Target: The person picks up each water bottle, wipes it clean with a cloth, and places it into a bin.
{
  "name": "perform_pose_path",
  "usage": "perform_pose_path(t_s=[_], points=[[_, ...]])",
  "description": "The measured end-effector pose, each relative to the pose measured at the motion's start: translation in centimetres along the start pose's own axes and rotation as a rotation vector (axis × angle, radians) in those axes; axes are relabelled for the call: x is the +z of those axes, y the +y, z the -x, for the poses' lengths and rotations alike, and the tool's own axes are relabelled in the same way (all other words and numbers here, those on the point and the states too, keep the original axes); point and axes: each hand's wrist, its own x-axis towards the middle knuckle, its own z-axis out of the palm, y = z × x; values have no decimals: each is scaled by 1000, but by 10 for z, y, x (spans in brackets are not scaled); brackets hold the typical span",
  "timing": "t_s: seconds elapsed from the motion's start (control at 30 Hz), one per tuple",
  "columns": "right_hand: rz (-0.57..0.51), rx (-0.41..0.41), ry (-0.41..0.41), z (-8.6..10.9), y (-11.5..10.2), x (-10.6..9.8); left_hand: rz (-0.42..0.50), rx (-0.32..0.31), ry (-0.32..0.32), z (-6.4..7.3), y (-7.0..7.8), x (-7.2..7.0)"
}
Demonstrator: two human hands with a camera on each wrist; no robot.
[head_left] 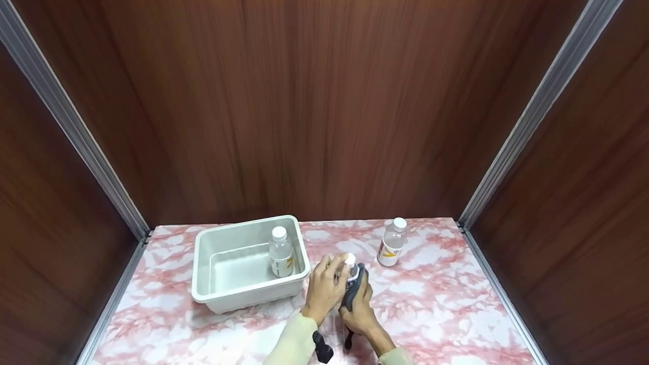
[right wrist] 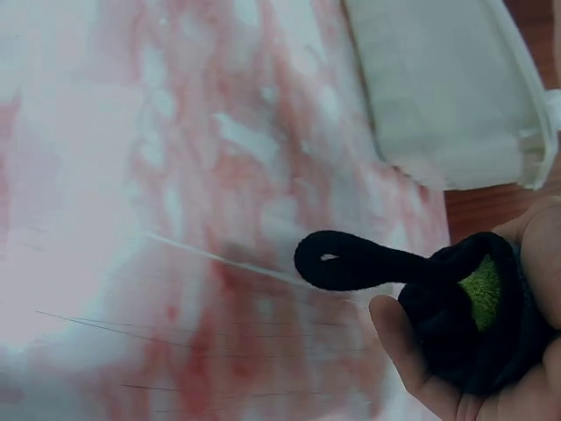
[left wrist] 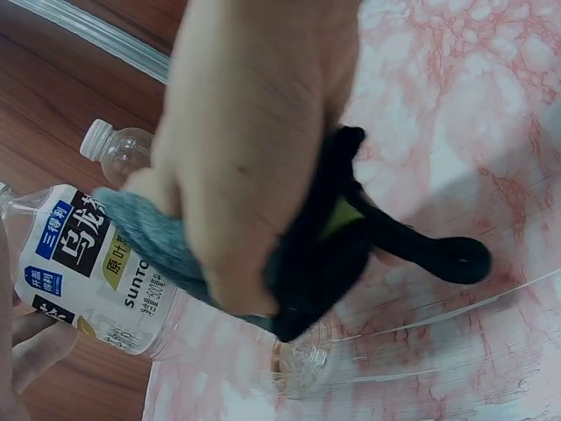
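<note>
Over the near middle of the table, my left hand [head_left: 324, 286] grips a clear plastic bottle [left wrist: 96, 267] by its upper part, near the white cap [head_left: 350, 259]. Its white label has black and blue patches. My right hand [head_left: 361, 310] holds a dark fuzzy cleaning cloth [head_left: 351, 298] wrapped against the bottle's side. In the left wrist view, the cloth's grey-blue face [left wrist: 149, 232] overlaps the label. A black hanging loop [right wrist: 337, 260] sticks out from the bunched cloth below the right hand, with a green patch [right wrist: 482, 294] inside it.
Left of my hands stands a pale grey bin [head_left: 248, 293] with a white-capped bottle [head_left: 281, 257] upright inside. Another white-capped bottle [head_left: 393, 243] stands at the back right. The marbled pink and white table [head_left: 436, 309] is enclosed by brown panels [head_left: 324, 111] and metal rails [head_left: 537, 106].
</note>
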Motion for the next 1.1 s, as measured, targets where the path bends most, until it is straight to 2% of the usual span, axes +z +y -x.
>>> perform_pose_path(t_s=[0.43,0.6,0.73,0.9,1.1], points=[[-51,194,-161,5,11,3,8,1,4,0,1,0],[-34,255,-260,9,18,5,12,-3,-8,1,2,0],[-23,282,-320,10,20,4,-2,-2,1,1,2,1],[-27,280,-335,9,21,3,-13,1,1,1,0,0],[-61,271,-355,7,23,-6,4,-14,-32,2,1,1]])
